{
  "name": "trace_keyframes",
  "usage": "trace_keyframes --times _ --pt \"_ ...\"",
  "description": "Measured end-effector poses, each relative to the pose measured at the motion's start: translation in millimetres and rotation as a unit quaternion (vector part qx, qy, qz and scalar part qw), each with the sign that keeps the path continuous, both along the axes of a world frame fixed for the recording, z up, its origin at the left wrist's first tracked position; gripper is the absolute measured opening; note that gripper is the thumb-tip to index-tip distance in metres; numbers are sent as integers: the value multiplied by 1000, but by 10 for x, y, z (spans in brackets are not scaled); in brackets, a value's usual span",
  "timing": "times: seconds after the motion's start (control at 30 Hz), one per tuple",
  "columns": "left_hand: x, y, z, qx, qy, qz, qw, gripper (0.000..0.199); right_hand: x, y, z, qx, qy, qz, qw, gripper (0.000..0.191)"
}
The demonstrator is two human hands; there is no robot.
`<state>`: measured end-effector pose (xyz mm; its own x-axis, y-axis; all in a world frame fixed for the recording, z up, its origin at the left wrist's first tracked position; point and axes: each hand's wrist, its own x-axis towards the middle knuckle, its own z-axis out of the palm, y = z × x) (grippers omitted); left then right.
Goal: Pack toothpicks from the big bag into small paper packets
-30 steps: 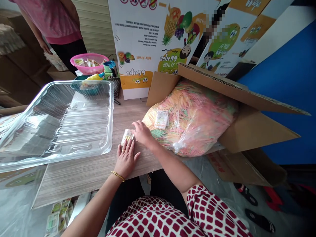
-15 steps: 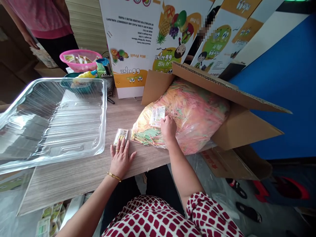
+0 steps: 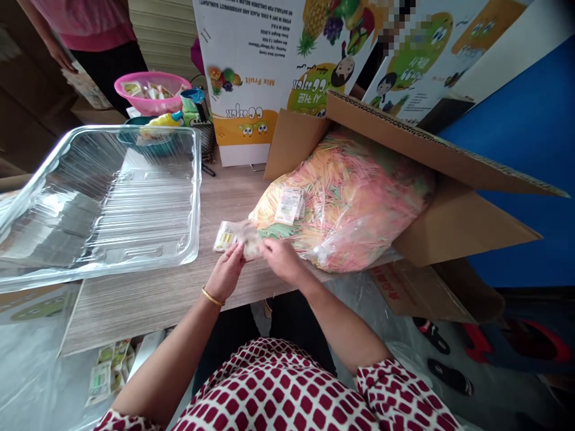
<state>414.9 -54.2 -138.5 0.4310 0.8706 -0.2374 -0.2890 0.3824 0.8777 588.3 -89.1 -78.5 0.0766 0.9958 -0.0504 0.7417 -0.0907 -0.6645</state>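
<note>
Between my two hands is a small clear plastic sachet (image 3: 250, 242), slightly blurred. My left hand (image 3: 227, 272) pinches its left side, and my right hand (image 3: 284, 258) pinches its right edge. Just beyond my left fingers, a printed sachet (image 3: 223, 237) with yellowish contents lies on the wood-grain table (image 3: 157, 302). A small stack of printed sachets (image 3: 288, 206) rests on top of a large clear bag (image 3: 359, 197) full of thin pink, yellow and green sticks. That bag spills out of an open cardboard box (image 3: 431, 155) on its side.
To the left is a large clear plastic tray (image 3: 196, 197) with white stacks seen at its left. A pink basket (image 3: 153, 108) of packets and a teal bowl (image 3: 148, 143) stand behind it. Printed cartons (image 3: 245, 143) line the back. Another person (image 3: 90, 30) stands at the far left.
My right hand has come off the stacked sachets, moving left and down with one sachet. My left hand has lifted from flat on the table sachet and now grips this one too.
</note>
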Motion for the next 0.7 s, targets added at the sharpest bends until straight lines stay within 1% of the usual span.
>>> trace_keyframes --times 0.03,0.07,0.17,0.2,0.27,0.33,0.43,0.53,0.57,0.6,0.67,0.7 --pt "-13 7 -24 -13 -4 17 1000 49 -92 -28 -73 -12 -3 29 999 30" --pt "-41 9 -43 -23 1 38 999 48 -150 -44 -140 -16 -17 38 999 26" --pt "-168 -3 -59 -75 18 89 993 54 -172 -20 -277 -23 -105 -4 994 21" --pt "-207 -11 -53 -94 23 94 991 56 -153 4 -298 -29 -131 -12 991 20" --pt "-254 -26 -40 -122 29 92 988 58 -110 62 -306 -39 -152 -3 988 18" --pt "-259 -35 -37 -130 35 97 986 56 -60 127 -273 -35 -143 -5 989 17" --pt "-233 -33 -60 -117 36 109 986 57 42 260 -154 -7 -137 -65 988 20" --pt "-228 -23 -97 -106 26 109 988 61 121 510 -3 30 -165 -122 978 27" --pt "-231 -20 -109 -103 26 107 989 61 120 628 36 44 -180 -122 975 29" --pt "-235 -18 -119 -101 27 105 989 61 102 761 64 57 -197 -107 973 31" --pt "-239 -20 -132 -94 32 104 990 62 22 1055 82 60 -238 -39 969 35" --pt "-238 -23 -134 -90 34 103 990 63 -29 1203 74 38 -262 -10 964 36"
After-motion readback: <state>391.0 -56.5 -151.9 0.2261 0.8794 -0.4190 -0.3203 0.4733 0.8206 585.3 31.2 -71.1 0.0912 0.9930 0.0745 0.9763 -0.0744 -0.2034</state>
